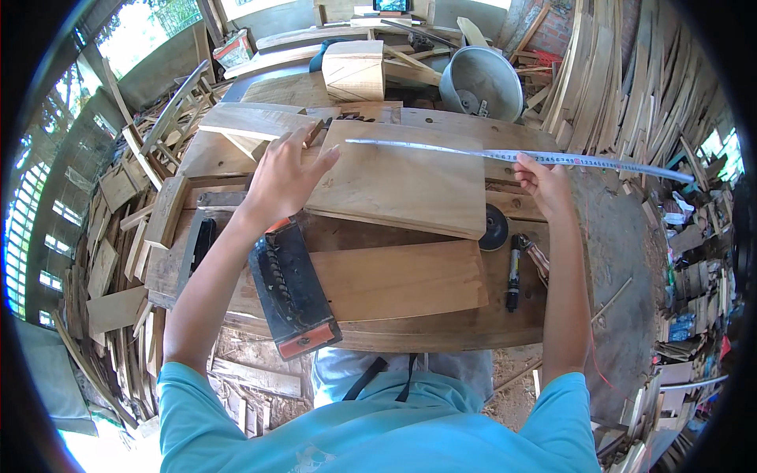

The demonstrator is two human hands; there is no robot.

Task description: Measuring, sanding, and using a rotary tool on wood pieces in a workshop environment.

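My right hand pinches a long, pale tape measure blade between thumb and fingers. The blade stretches from above a wide, light wooden board out past the right side of the bench; no case shows. At the board's left edge, my left hand is open with fingers and thumb spread, its fingertips by a light wooden piece. Whether it touches either piece, I cannot tell. Below the wide board lies a browner board. Beside that, a black metal tool with orange ends lies under my left wrist.
A black marker and a black disc lie on the wooden bench at right. Farther back stand a grey bucket and a curved wooden block. Stacked planks and scrap wood surround the bench.
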